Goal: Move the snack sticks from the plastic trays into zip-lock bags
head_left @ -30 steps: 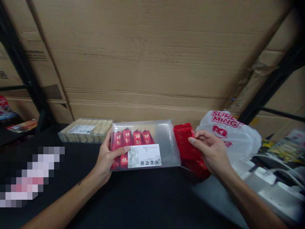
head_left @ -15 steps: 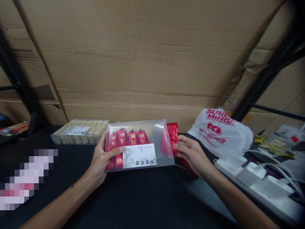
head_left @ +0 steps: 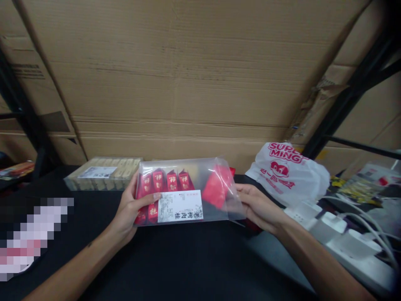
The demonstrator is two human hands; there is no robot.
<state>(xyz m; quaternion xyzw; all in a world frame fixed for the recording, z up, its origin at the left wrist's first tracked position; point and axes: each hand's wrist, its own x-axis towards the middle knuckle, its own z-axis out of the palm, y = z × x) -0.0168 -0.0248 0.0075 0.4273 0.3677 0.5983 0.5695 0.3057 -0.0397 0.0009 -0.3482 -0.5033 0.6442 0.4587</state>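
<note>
My left hand (head_left: 128,209) grips the left end of a clear plastic box (head_left: 216,215), its thumb across the front near a white label (head_left: 180,205). Inside, several red packets (head_left: 158,180) stand side by side in the left part. Another red packet (head_left: 216,186) lies tilted in the right part, mostly behind the clear plastic. My right hand (head_left: 258,207) is at the box's right end, fingers closed at the packet's outer edge; the fingertips are blurred behind the plastic. Below the right hand, a dark red item (head_left: 253,225) shows partly.
On the black table (head_left: 188,263), a clear box of beige packets (head_left: 125,167) lies behind my left hand. A white plastic bag (head_left: 291,175) and a white power strip (head_left: 369,267) with plugs and cables are at the right. Cardboard (head_left: 188,83) walls the back.
The loose red packet has moved left, deeper into the clear box, with my right hand following at the open end. My left hand keeps its hold on the box.
</note>
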